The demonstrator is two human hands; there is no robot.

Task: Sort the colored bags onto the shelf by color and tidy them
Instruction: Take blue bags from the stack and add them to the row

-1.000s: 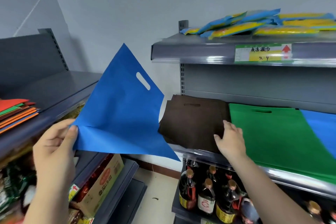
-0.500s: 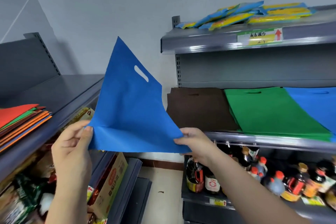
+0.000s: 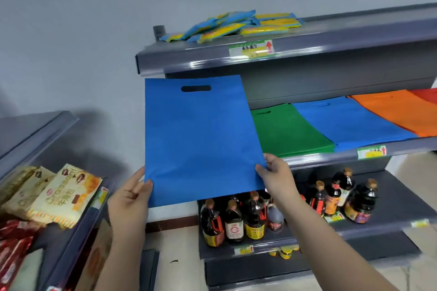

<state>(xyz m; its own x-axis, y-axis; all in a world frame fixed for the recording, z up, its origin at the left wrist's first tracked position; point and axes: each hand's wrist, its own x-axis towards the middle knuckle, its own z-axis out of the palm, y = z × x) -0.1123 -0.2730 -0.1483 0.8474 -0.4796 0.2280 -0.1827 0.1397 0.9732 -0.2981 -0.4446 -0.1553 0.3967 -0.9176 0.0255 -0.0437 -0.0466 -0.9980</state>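
Holding blue bag (image 3: 201, 139) upright, left hand (image 3: 131, 198), right hand (image 3: 275, 176) pinching lower corners

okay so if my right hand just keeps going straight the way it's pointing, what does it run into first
Probably the green bags on the middle shelf: your right hand, pinching the held blue bag, points up at the shelf's front edge. Depth is unclear from one view.

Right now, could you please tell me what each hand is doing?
Left hand: grips the blue bag at its lower left corner.
Right hand: pinches the same bag's lower right corner.
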